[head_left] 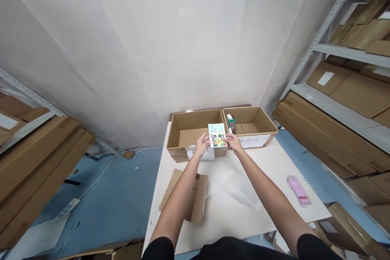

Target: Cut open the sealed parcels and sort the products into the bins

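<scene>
Both my hands hold a small colourful booklet [217,135] upright over the far part of the white table [243,199]. My left hand [202,145] grips its left edge and my right hand [233,142] grips its right edge. Right behind the booklet stand two open cardboard boxes with paper labels on their fronts. The left box [183,138] looks bare inside. The right box [258,124] holds a small white and green carton [230,122] near its left wall.
A flattened cardboard piece [195,201] hangs over the table's near left edge, and crumpled clear plastic [234,189] lies mid-table. A pink blurred item [299,190] lies at the right. Metal shelves with flat cartons [344,130] flank both sides. Cables and a power strip [68,208] lie on the blue floor.
</scene>
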{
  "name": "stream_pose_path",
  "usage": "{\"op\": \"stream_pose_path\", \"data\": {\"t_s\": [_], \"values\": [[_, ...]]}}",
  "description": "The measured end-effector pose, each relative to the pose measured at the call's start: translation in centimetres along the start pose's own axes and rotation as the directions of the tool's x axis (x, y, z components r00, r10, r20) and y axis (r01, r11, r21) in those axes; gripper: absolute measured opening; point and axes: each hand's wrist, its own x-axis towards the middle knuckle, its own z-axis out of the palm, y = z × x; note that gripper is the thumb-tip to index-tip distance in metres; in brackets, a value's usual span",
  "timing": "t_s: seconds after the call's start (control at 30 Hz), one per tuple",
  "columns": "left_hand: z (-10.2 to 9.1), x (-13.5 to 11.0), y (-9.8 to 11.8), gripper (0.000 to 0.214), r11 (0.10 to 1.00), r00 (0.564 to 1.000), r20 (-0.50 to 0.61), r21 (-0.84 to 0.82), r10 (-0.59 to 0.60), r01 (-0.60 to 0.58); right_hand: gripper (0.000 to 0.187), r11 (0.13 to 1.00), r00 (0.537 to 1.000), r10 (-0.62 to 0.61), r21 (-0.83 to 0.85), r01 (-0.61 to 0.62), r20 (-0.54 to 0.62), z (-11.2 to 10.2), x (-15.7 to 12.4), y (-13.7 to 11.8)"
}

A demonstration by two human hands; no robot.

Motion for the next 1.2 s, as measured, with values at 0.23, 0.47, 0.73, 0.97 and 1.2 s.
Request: {"op": "stream_pose_path", "data": {"t_s": [0.23, 0.47, 0.73, 0.97, 1.2], "values": [[-0.2, 1.7, 0.3, 0.072, 0.972, 0.966, -0.196, 0.197, 0.169, -0.130, 0.051, 0.935, 0.971, -0.153, -0.345, 0.081, -0.185, -3.1, 2.1, 1.2], [0.7, -9.3, -12.3, 0.039, 0.930, 0.996, -0.075, 0.367, 0.048, -0.018, 0.049, 0.802, 0.988, 0.011, -0.589, -0.101, -0.154, -11.2, -9.7, 14.7], [4.1, -17.1, -26.1, 0.066, 0.782, 0.919, -0.141, 0.487, -0.369, 0.388, 0.077, 0.444, 0.905, 0.412, -0.845, -0.299, -0.104, -17.7, -18.8, 25.8], [10.8, -21.1, -32.2, 0.082, 0.817, 0.838, -0.064, 0.193, -0.541, 0.543, 0.080, 0.517, 0.933, 0.360, -0.830, -0.210, -0.012, -15.2, -21.2, 29.0], [11.9, -23.2, -26.7, 0.051, 0.898, 0.945, 0.036, 0.323, -0.326, 0.298, 0.029, 0.699, 0.957, 0.261, -0.708, -0.099, 0.124, -11.4, -20.9, 25.2]]}}
